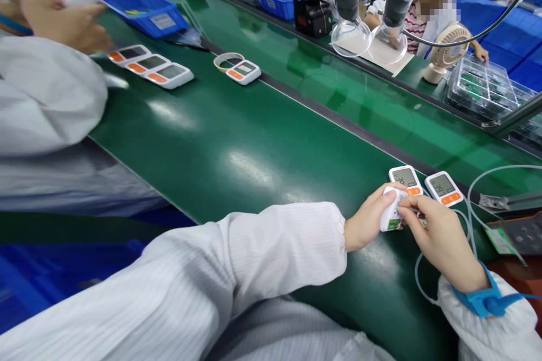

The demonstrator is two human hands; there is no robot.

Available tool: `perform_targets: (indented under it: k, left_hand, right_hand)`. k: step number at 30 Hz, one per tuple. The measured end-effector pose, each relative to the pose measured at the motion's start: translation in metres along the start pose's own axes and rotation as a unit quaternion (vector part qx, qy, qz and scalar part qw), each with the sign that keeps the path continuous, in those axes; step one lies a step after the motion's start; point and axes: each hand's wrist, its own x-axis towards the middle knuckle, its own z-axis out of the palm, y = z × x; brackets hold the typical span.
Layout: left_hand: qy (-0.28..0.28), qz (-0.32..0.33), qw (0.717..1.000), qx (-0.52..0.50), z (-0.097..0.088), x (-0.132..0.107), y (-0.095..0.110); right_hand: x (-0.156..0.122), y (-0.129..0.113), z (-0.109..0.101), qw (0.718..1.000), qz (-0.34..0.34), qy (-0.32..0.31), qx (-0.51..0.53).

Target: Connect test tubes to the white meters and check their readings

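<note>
My left hand [367, 220] and my right hand [440, 237] both grip a small white device [392, 211] with a green label, held on its edge above the green conveyor belt [237, 146]. Just beyond it, two white devices with grey screens and orange buttons lie flat: one [406, 178] touches my fingers, the other [444, 188] sits to its right. A blue wrist strap [483, 296] circles my right wrist, with a thin tube running off it.
Three more devices [151, 65] lie in a row at the far left, a single one [243, 71] beside a tape ring. Blue bins [146, 11], a small fan [449, 53], clear trays [483, 87] and other workers' hands line the belt.
</note>
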Motion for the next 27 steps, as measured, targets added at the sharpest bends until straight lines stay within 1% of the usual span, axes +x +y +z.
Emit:
perform_targets:
  k: [3,8,14,19,22,27]
  left_hand:
    - [0.016,0.003,1.0,0.023,0.001,0.001,0.002]
    - [0.024,-0.001,0.999,0.048,0.001,0.002,0.002]
    - [0.017,0.007,0.999,0.04,0.001,0.001,0.002]
    - [0.01,-0.003,0.999,0.032,0.002,0.0,0.004]
    - [0.009,-0.006,0.999,0.041,0.003,0.001,0.005]
    - [0.031,0.01,0.997,0.074,0.001,0.002,0.005]
  right_hand:
    - [-0.001,0.0,0.004,1.0,0.003,0.008,-0.012]
    - [-0.001,-0.002,0.008,0.999,0.012,0.03,-0.02]
    - [0.0,-0.004,-0.002,1.0,0.012,0.006,0.015]
    - [-0.001,-0.003,-0.007,1.0,0.011,0.018,-0.001]
    - [-0.001,-0.003,-0.004,0.999,0.009,0.024,-0.023]
    - [-0.001,-0.005,0.005,0.998,0.003,0.048,-0.046]
